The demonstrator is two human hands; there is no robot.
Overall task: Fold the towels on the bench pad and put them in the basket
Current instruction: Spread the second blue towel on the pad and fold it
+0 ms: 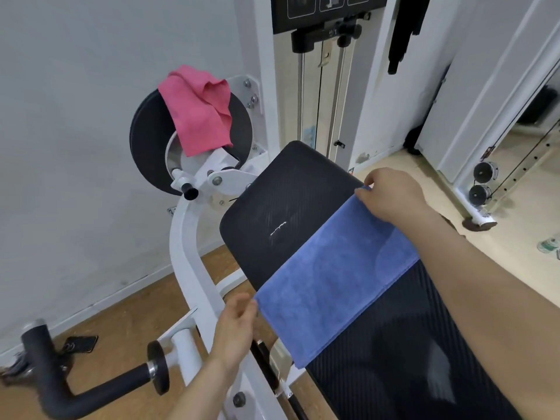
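A blue towel (330, 277) lies folded across the black bench pad (288, 201), doubled over with its layered edges showing along the near side. My left hand (238, 325) pinches the towel's far left corner off the pad's left side. My right hand (391, 194) pinches the far right corner at the pad's right edge. A pink towel (197, 107) hangs crumpled over the black round wheel (145, 144) of the gym machine, up and to the left. No basket is in view.
The white machine frame (188, 262) curves along the bench's left side, with a black handle bar (91, 392) low at left. A weight stack column (321, 86) stands behind the pad. A plastic bottle (548, 245) lies on the floor at right.
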